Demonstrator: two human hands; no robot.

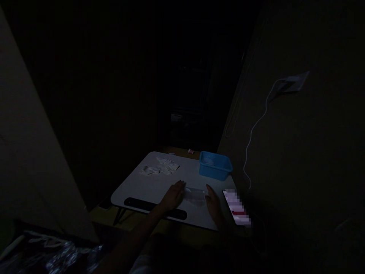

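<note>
A thin, see-through piece, perhaps a plastic bag or film [194,195], is stretched flat just over the white folding table [142,191]. At its left end my left hand [173,196] has its fingers closed on the edge. My right hand [212,203] grips the opposite end, thumb and fingers curled around it. The room is very dark, so the exact kind of the piece cannot be made out. Beyond my left hand lie crumpled white pieces of cloth or thin material [168,165].
A blue plastic basin [215,173] with something pale inside stands at the table's far right corner. A lit phone [235,207] lies by the right edge. A white cable [253,129] hangs from a wall socket [295,82]. A slot [142,204] runs along the table's front.
</note>
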